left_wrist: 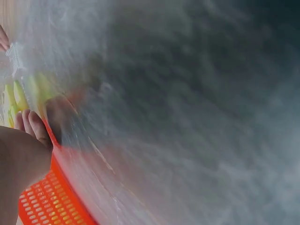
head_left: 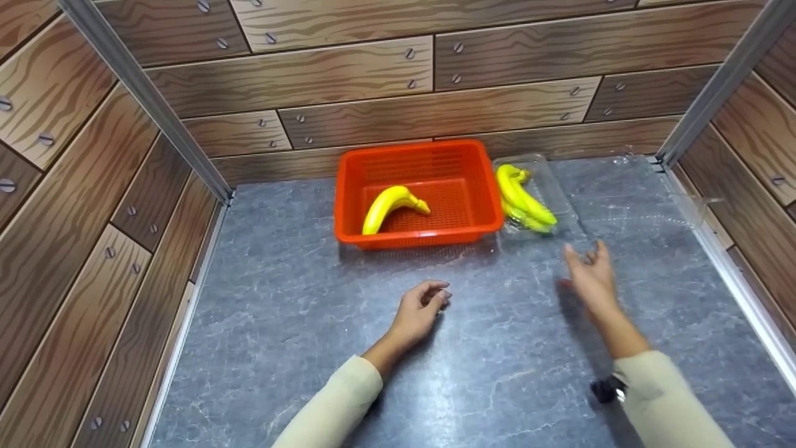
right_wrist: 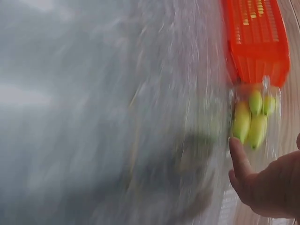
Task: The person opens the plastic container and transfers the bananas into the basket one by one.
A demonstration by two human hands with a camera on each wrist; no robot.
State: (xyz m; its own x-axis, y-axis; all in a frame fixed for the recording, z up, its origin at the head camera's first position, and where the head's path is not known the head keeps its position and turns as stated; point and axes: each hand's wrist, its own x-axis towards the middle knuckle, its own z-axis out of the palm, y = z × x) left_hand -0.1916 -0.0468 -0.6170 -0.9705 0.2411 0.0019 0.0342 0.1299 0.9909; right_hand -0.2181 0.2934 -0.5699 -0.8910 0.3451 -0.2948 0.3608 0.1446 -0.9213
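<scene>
A single yellow banana [head_left: 388, 206] lies in a red perforated plastic basket [head_left: 420, 238]. Right beside the basket is a clear plastic tray [head_left: 552, 177] holding several yellow-green bananas [head_left: 525, 200]. My right hand [head_left: 594, 277] hovers just in front of the tray, thumb and fingers apart with nothing between them. In the right wrist view, one finger [right_wrist: 240, 157] appears close to the bananas [right_wrist: 250, 124], though contact cannot be told. My left hand [head_left: 418, 313] is in front of the basket, fingers loosely curled and holding nothing.
Clear plastic, perhaps an opened lid [head_left: 640, 214], spreads right of the tray. Wood-patterned walls [head_left: 373, 68] enclose the grey marbled tabletop [head_left: 280, 323] at the back and sides. A small dark object [head_left: 604, 391] shows by the right sleeve.
</scene>
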